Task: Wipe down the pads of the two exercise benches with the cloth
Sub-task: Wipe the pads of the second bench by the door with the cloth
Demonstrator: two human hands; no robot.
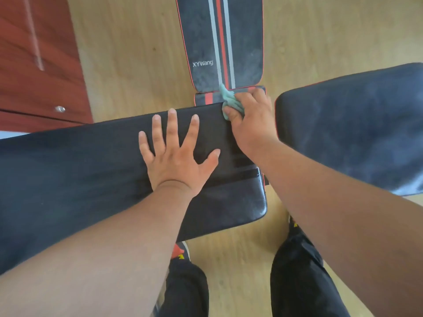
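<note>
At the far corner of the near pad (96, 170), around one o'clock from your left hand (175, 154), your right hand (250, 117) has the green cloth (230, 100) bunched in curled fingers and pressed against the pad's edge, where it meets the small striped seat (206, 98) behind it. Your left hand lies flat on the near pad, fingers spread and straight, holding nothing and only bracing. By my reading you are partway through. The near pad looks mostly dark and even, though a greyish haze shows at its end by five o'clock, so that corner may want another pass. The striped pad (199, 42) at twelve o'clock shows cloudy smears on both sides of its stripes, and the pad (352, 124) at three o'clock looks streaked and dusty across most of its top. I cannot tell which pads belong to which bench, nor whether the haze is dust or drying moisture. Much of the wiping probably remains, with the cloth sitting between the near pad and the seat.
</note>
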